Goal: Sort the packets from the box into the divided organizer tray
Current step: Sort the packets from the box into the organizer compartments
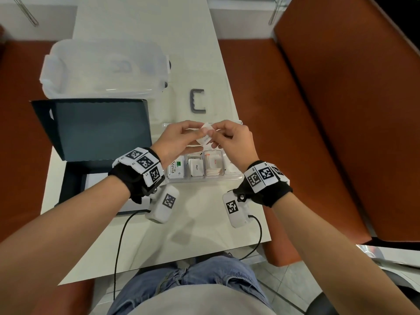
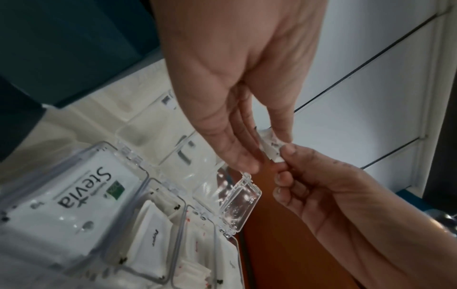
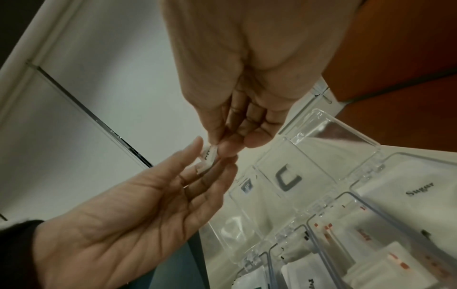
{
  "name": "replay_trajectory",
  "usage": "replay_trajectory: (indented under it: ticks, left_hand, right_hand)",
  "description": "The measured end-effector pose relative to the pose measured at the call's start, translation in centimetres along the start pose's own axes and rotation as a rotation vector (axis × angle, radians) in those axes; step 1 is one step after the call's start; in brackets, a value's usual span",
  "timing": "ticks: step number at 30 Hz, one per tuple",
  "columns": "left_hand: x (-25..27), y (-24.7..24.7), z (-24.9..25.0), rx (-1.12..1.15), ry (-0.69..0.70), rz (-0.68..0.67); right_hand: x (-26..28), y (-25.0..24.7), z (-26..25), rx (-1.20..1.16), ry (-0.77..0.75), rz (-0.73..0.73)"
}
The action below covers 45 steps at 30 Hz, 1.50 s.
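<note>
Both hands hover over the clear divided organizer tray (image 1: pixel 204 178). Between them is a small white packet (image 1: pixel 205 135). My left hand (image 1: pixel 197 139) holds it between the thumb and straight fingers. My right hand (image 1: pixel 214 134) pinches its other end with thumb and forefinger. The right wrist view shows the packet (image 3: pixel 207 158) lying against the left fingers (image 3: pixel 210 187). The tray's compartments hold Stevia (image 2: pixel 81 187), pepper, red-printed and Sugar (image 3: pixel 418 189) packets, and their clear lids stand open. The dark box (image 1: pixel 72 189) lies open at the left, with something white inside.
A clear plastic storage bin (image 1: pixel 104 67) stands at the back left behind the box lid (image 1: pixel 95 128). A grey U-shaped handle (image 1: pixel 198 101) lies beyond the tray. An orange bench (image 1: pixel 318 114) runs along the table's right edge. Wrist camera cables trail off the front.
</note>
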<state>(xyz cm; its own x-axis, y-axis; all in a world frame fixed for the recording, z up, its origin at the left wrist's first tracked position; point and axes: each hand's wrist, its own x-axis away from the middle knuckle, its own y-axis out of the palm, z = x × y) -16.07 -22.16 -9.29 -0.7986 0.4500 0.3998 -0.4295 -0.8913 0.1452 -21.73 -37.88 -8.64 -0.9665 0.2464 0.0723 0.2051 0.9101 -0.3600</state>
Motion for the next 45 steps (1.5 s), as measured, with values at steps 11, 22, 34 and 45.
replay_trajectory:
  ticks: [11, 22, 34, 45]
  left_hand:
    - [0.0, -1.0, -0.5, -0.412, 0.082, 0.002]
    - [-1.5, -1.4, -2.9, -0.696, 0.074, 0.091]
    - [-3.1, -0.4, -5.1, -1.071, 0.081, -0.017]
    - [-3.4, -0.4, -6.3, -1.236, 0.138, 0.033]
  right_hand:
    - [-0.1, 0.4, 0.2, 0.191, -0.015, -0.105]
    - [1.1, 0.7, 3.7, 0.139, 0.227, -0.145]
    - [1.9, -0.1, 5.2, 0.263, 0.246, -0.195]
    - [1.6, -0.6, 4.6, 0.298, 0.218, -0.213]
